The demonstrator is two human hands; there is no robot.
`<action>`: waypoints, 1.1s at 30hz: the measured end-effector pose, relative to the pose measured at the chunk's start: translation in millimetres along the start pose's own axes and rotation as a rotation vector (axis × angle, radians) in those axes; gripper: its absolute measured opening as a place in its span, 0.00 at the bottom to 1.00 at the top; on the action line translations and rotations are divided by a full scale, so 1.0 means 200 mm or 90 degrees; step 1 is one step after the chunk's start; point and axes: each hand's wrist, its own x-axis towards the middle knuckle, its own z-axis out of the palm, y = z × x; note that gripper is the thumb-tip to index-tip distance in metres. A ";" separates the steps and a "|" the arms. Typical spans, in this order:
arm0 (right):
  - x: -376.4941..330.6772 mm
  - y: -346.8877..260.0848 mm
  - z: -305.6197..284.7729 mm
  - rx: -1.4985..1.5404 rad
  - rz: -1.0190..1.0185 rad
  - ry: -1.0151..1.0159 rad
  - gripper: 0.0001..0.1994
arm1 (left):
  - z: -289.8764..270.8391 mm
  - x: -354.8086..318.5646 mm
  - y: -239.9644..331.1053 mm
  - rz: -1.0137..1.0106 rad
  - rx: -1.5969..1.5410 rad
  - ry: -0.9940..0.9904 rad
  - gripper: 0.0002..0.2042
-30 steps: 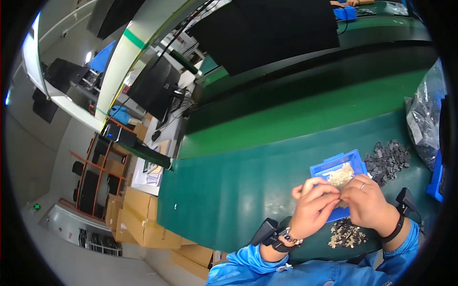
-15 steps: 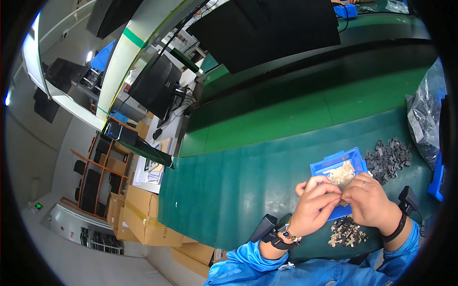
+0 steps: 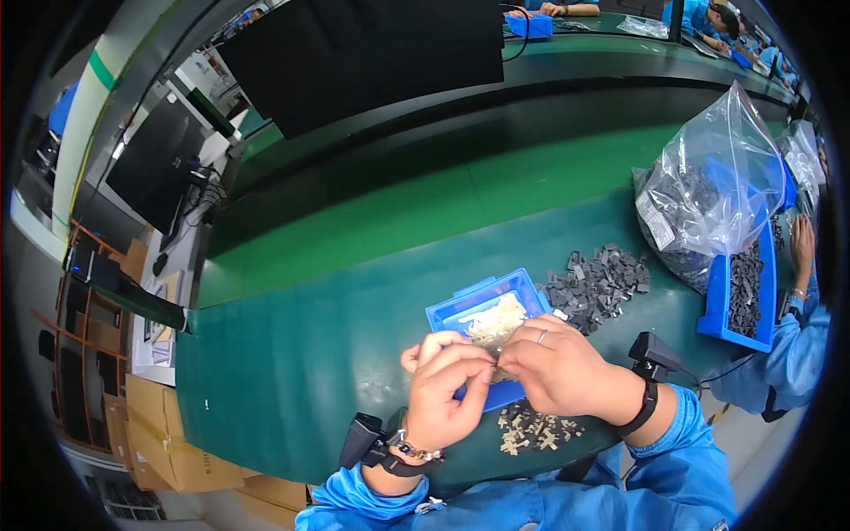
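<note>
While the left hand (image 3: 447, 389) and the right hand (image 3: 567, 367) meet, thumbs and fingertips pinched together, they grip one tiny piece (image 3: 496, 360) between them, mostly hidden by the fingers, so its shape cannot be told. It is held over the near end of one blue tray (image 3: 447, 317), which lies under and just beyond the hands. Inside the tray is a heap of pale pieces (image 3: 498, 320), overlapping too closely to count.

Two loose piles flank the tray: dark grey pieces (image 3: 598, 288) beyond the right hand, and mixed beige and black pieces (image 3: 538, 429) just nearer the body than the hands. Both are too crowded to count. Farther right of the right hand stand one clear bag (image 3: 708, 203), bulging with dark pieces, and one long blue bin (image 3: 715, 326) filled with small dark parts. Right of that bin is a co-worker's hand (image 3: 802, 252). Far ahead of both hands sits one small blue box (image 3: 529, 25), its contents unclear.
</note>
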 end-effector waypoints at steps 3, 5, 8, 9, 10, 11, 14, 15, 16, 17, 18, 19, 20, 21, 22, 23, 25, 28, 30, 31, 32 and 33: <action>-0.01 0.00 -0.01 -0.002 0.027 0.020 0.04 | 0.01 0.01 -0.01 -0.004 -0.006 0.006 0.01; -0.01 0.01 -0.01 -0.005 0.045 0.035 0.04 | 0.02 0.01 -0.01 -0.020 -0.013 0.011 0.01; -0.02 0.01 -0.02 0.003 0.039 0.050 0.04 | 0.01 0.01 0.01 -0.017 0.011 0.006 0.02; -0.02 0.00 -0.03 -0.003 0.051 0.053 0.04 | 0.00 0.00 0.01 -0.019 0.011 0.007 0.02; -0.02 0.00 -0.04 -0.008 0.063 0.057 0.04 | 0.00 0.00 0.01 -0.024 0.034 0.009 0.02; -0.02 0.00 -0.04 -0.009 0.063 0.056 0.04 | 0.00 0.00 0.01 -0.026 0.057 0.010 0.03; -0.02 0.00 -0.05 -0.013 0.055 0.094 0.05 | 0.01 0.00 0.02 -0.019 0.113 -0.017 0.06; -0.02 0.01 -0.05 -0.006 0.037 0.095 0.06 | 0.01 0.00 0.02 -0.020 0.113 -0.018 0.06; -0.02 0.01 -0.05 0.002 0.019 0.096 0.06 | 0.01 0.00 0.02 -0.019 0.108 -0.031 0.07; -0.01 0.01 -0.05 0.002 0.020 0.096 0.06 | 0.01 0.00 0.02 -0.018 0.103 -0.044 0.09; -0.01 0.01 -0.05 -0.006 0.014 0.093 0.06 | 0.00 0.00 0.01 -0.019 0.103 -0.045 0.09; -0.01 0.01 -0.04 -0.013 0.009 0.090 0.07 | 0.00 0.00 0.01 -0.020 0.100 -0.057 0.07; -0.01 0.01 -0.04 -0.014 0.008 0.091 0.07 | -0.01 0.00 0.02 -0.019 0.098 -0.069 0.06; -0.01 0.02 -0.04 -0.019 0.005 0.096 0.08 | -0.01 0.00 0.02 -0.018 0.099 -0.068 0.06; -0.01 0.02 -0.04 -0.023 0.001 0.101 0.09 | -0.02 0.01 0.03 -0.025 0.097 -0.078 0.06; -0.01 0.02 -0.04 -0.023 0.002 0.101 0.09 | -0.02 0.01 0.02 -0.034 0.094 -0.088 0.07; 0.00 0.04 -0.05 -0.076 -0.059 0.102 0.12 | -0.02 0.00 0.00 -0.047 0.042 -0.085 0.06; 0.01 0.03 -0.07 -0.110 -0.127 0.091 0.14 | -0.04 0.01 0.00 -0.067 -0.044 -0.091 0.07; 0.00 0.02 -0.07 -0.122 -0.141 0.088 0.14 | -0.04 0.01 0.00 -0.073 -0.078 -0.100 0.07; 0.00 0.02 -0.07 -0.135 -0.156 0.084 0.14 | -0.05 0.01 0.00 -0.074 -0.098 -0.106 0.05; 0.00 0.02 -0.07 -0.135 -0.156 0.084 0.14 | -0.05 0.02 0.01 -0.074 -0.119 -0.112 0.04; 0.00 0.02 -0.07 -0.137 -0.160 0.083 0.15 | -0.05 0.01 0.00 -0.074 -0.119 -0.112 0.04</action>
